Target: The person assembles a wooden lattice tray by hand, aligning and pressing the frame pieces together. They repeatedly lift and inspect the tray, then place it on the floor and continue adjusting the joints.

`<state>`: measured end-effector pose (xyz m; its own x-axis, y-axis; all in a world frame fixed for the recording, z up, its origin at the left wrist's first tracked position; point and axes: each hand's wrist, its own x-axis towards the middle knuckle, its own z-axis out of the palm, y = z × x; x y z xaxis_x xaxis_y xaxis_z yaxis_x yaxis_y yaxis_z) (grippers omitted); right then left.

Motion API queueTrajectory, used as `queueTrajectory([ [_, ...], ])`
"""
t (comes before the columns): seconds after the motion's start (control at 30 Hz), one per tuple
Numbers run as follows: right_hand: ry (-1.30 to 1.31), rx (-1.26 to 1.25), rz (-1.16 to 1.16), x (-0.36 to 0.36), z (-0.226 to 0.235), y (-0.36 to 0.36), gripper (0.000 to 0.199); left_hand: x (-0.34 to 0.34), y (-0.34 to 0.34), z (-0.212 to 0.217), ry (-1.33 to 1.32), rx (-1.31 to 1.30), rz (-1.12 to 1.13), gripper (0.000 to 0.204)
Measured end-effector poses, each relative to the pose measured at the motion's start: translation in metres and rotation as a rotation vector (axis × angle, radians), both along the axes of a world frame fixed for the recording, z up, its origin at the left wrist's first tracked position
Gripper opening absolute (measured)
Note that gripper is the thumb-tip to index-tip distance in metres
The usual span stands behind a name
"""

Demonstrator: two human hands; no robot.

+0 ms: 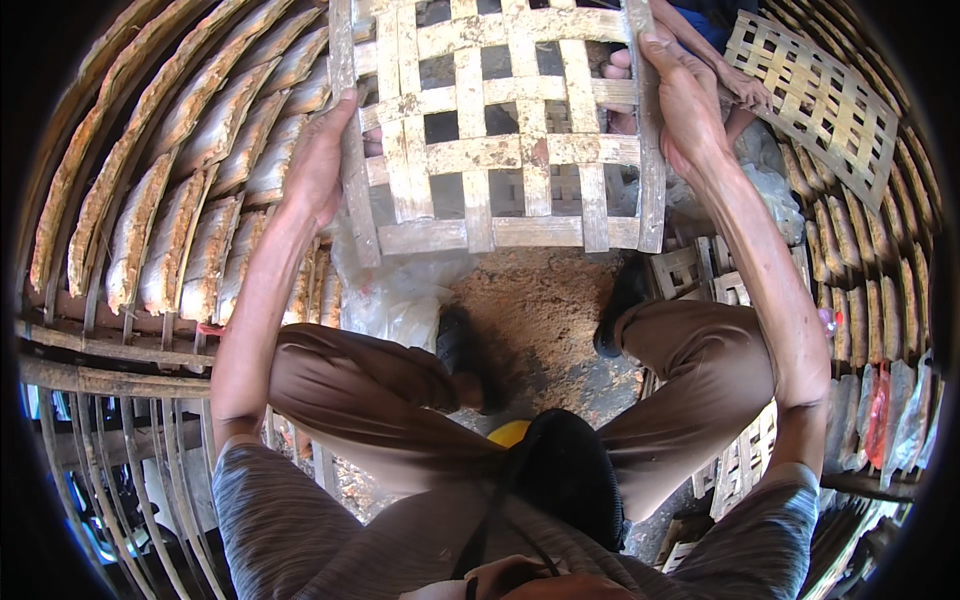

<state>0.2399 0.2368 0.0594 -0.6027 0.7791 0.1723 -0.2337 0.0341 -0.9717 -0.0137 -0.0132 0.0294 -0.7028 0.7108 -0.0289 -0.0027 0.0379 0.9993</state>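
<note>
Now we grasp a woven slatted panel by opposite edges, left hand and right hand; brown crumbs lie below.

We look steeply down from head height, one wide fisheye view, our legs close at lower centre, left hand and right hand near in the upper half, floor farther off mid-frame.

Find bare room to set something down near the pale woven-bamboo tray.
Best: gray floor strewn with brown crumbs between the black shoes, bordered left by crumpled clear plastic sheeting; not fully bare. Crowded: upper left and far right, rows of pale, brown-edged slabs; ahead, left hand and right hand hold the tray.
</note>
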Motion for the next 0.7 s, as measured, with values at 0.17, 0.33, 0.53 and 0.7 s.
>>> queueTrajectory([
  [0.17,-0.51,0.066,0.29,0.0,-0.037,0.027,0.055,-0.025,-0.028,0.005,0.416,-0.207,0.224,0.048],
  [0.33,-0.847,0.655,0.497,0.021,-0.064,0.048,0.058,-0.029,-0.051,0.019,0.882,-0.318,0.226,0.037],
  [0.53,-0.937,0.571,0.606,0.022,-0.035,0.021,0.054,-0.03,-0.084,0.029,1.349,-0.489,0.031,0.05],
  [0.7,-0.986,0.567,0.598,0.025,-0.016,0.013,0.049,-0.02,-0.087,-0.016,1.213,-0.492,-0.291,0.044],
])
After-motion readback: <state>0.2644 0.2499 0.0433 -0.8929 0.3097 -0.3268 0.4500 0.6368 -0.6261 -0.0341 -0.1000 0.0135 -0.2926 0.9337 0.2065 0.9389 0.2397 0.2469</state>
